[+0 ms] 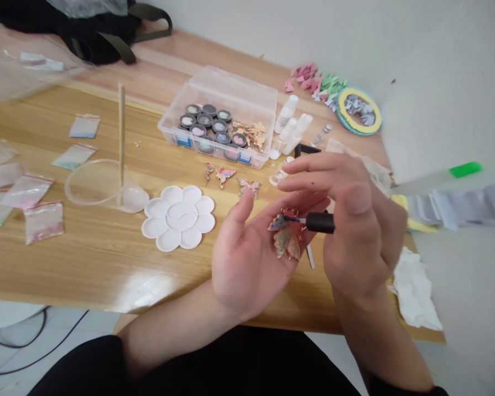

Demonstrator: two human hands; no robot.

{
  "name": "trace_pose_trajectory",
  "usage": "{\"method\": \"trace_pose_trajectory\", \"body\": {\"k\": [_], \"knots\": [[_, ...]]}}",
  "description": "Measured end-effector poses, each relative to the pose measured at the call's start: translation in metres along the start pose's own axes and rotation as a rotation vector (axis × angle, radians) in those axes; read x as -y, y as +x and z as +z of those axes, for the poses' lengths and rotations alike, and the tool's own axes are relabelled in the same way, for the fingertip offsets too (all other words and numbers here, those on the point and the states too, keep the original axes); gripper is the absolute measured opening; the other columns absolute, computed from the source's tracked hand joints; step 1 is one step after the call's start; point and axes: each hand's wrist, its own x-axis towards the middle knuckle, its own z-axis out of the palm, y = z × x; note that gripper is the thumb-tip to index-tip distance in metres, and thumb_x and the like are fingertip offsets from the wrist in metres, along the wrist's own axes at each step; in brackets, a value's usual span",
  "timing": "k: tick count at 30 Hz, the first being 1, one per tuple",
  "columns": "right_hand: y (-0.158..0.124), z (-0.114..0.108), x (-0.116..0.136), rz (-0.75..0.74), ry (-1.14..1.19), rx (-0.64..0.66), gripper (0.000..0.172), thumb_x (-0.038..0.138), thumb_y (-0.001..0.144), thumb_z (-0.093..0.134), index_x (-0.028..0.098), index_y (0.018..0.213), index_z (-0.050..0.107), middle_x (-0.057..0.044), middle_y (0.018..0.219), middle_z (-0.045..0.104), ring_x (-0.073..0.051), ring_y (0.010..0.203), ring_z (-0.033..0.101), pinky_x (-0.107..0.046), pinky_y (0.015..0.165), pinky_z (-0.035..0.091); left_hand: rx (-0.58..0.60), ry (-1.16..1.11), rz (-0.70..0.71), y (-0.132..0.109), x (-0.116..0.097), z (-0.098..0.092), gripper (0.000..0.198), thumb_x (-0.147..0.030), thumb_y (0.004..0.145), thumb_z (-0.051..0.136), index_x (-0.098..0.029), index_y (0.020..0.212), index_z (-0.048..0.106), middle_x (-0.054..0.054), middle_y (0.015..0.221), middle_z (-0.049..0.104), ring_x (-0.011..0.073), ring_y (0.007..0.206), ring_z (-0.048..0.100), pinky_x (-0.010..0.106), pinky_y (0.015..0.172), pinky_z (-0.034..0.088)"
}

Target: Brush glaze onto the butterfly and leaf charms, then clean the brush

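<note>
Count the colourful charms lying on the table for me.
3 in view, in front of the box: the left charm, the middle charm and, partly behind the left hand, the right charm. More may be hidden.

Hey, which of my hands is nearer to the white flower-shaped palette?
Left. Your left hand is just right of the palette, palm up with a butterfly ornament on it; your right hand is farther right, holding a black-handled brush.
</note>
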Motion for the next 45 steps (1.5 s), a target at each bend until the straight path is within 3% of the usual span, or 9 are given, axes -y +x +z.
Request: {"method": "trace_pose_trajectory", "body": {"k": [7,11,16,23,30,33,38,42,45], "knots": [[-0.004,-0.006,0.009,0.116,-0.022,-0.015,0.041,0.036,0.102,0.039,0.026,0.083,0.073,-0.001,0.086,0.073,-0.023,0.104,0.066,-0.046,0.101,0.047,0.007,-0.008,0.012,0.000,0.002,-0.001,0.055,-0.058,0.094,0.035,-0.014,0.101,0.067,0.011,0.115,0.072,0.0263,0.136,0.051,0.042,0.124,0.023],[-0.001,0.000,0.011,0.080,0.002,-0.003,0.044,0.045,0.102,0.036,0.026,0.085,0.073,0.000,0.088,0.073,-0.020,0.105,0.066,-0.040,0.099,0.048,-0.023,0.006,-0.007,-0.001,0.001,0.002,0.056,-0.058,0.095,0.031,-0.015,0.098,0.067,0.009,0.120,0.071,0.0260,0.140,0.047,0.042,0.124,0.023],[-0.002,-0.001,0.008,0.107,0.005,0.054,0.038,0.039,0.101,0.040,0.028,0.087,0.073,0.000,0.089,0.073,-0.021,0.099,0.067,-0.041,0.098,0.050,0.006,0.000,0.008,-0.001,-0.001,0.004,0.057,-0.055,0.097,0.025,-0.015,0.093,0.066,0.010,0.119,0.071,0.0266,0.141,0.045,0.043,0.122,0.029],[-0.009,-0.011,0.010,0.192,0.008,0.024,0.035,0.031,0.101,0.042,0.031,0.096,0.076,0.001,0.092,0.073,-0.024,0.111,0.064,-0.045,0.106,0.044,0.042,-0.031,0.015,-0.001,0.001,0.000,0.056,-0.056,0.095,0.033,-0.011,0.102,0.066,0.013,0.116,0.071,0.0281,0.138,0.048,0.043,0.124,0.023],[-0.004,-0.008,0.015,0.268,0.032,0.069,0.042,0.049,0.100,0.038,0.031,0.097,0.076,0.000,0.107,0.072,-0.025,0.114,0.063,-0.045,0.106,0.045,0.023,-0.030,0.003,-0.002,-0.001,0.004,0.058,-0.057,0.096,0.026,-0.015,0.093,0.066,0.011,0.118,0.071,0.0280,0.139,0.047,0.044,0.123,0.026],[-0.005,-0.009,0.014,0.257,0.049,0.072,0.038,0.042,0.100,0.042,0.030,0.096,0.077,0.000,0.099,0.074,-0.023,0.108,0.065,-0.042,0.105,0.046,0.031,-0.033,0.003,-0.002,-0.001,0.003,0.057,-0.056,0.096,0.028,-0.014,0.094,0.066,0.013,0.117,0.070,0.0282,0.139,0.047,0.044,0.123,0.025],[-0.006,-0.009,0.016,0.227,0.014,0.002,0.040,0.032,0.103,0.037,0.033,0.094,0.076,0.004,0.092,0.073,-0.018,0.113,0.063,-0.038,0.108,0.043,0.076,-0.020,0.004,-0.001,0.001,0.000,0.060,-0.060,0.095,0.031,-0.013,0.101,0.068,0.012,0.120,0.069,0.0282,0.140,0.045,0.042,0.122,0.026],[0.000,-0.006,0.020,0.185,-0.092,0.067,0.032,0.023,0.100,0.043,0.032,0.093,0.072,0.006,0.100,0.071,-0.016,0.111,0.064,-0.034,0.105,0.045,0.050,0.003,-0.001,-0.002,0.000,0.002,0.060,-0.059,0.095,0.027,-0.016,0.098,0.068,0.009,0.121,0.070,0.0272,0.139,0.047,0.042,0.122,0.026],[0.003,-0.004,0.020,0.163,-0.117,0.116,0.029,0.031,0.100,0.043,0.028,0.090,0.070,0.003,0.102,0.071,-0.016,0.112,0.062,-0.031,0.102,0.049,0.056,0.031,0.009,-0.003,-0.002,0.004,0.062,-0.057,0.097,0.021,-0.017,0.095,0.069,0.008,0.117,0.071,0.0261,0.139,0.047,0.041,0.121,0.029]]}}
